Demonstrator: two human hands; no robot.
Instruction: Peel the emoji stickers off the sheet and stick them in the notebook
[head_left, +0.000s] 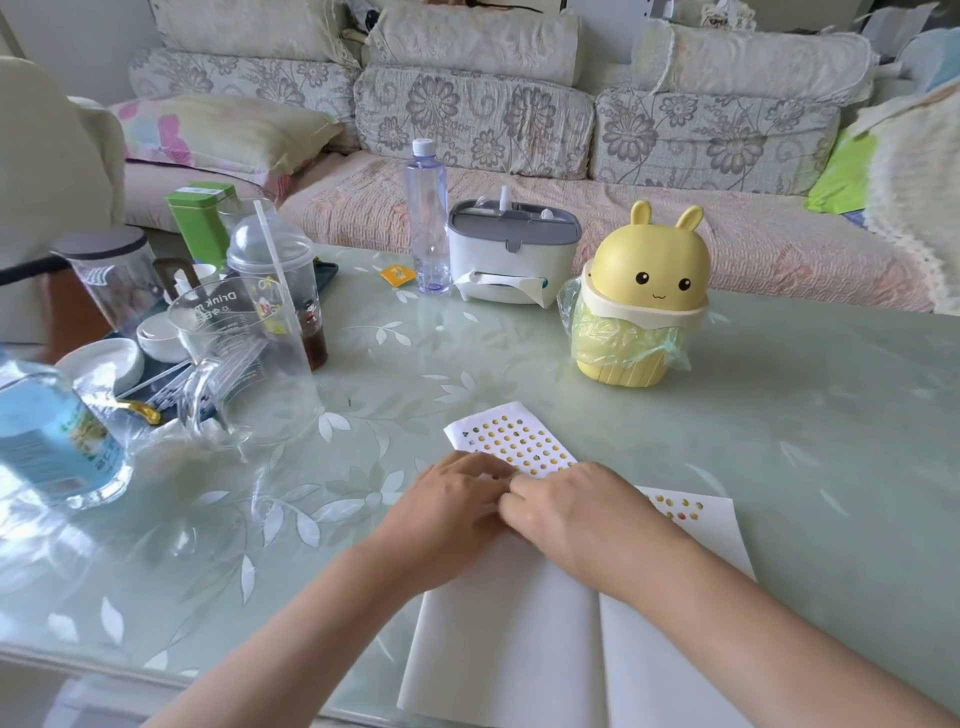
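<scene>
The white sticker sheet (511, 440), with rows of small yellow emoji stickers, lies on the table just beyond the open notebook (519, 649). The notebook's pages are blank white, apart from a few stickers (678, 508) at the top of the right page. My two hands meet over the sheet's near edge. My left hand (449, 501) lies with its fingers resting down on the sheet. My right hand (569, 506) has its fingers curled in towards the left hand and pinches at the sheet's edge. The fingertips hide what they pinch.
A yellow bunny-shaped bin (641, 306) with a green bag stands behind the sheet to the right. A tissue box (511, 257) and a water bottle (428, 218) stand further back. Glass jugs, cups and bowls (244, 343) crowd the left side. A sofa (519, 119) runs behind the table.
</scene>
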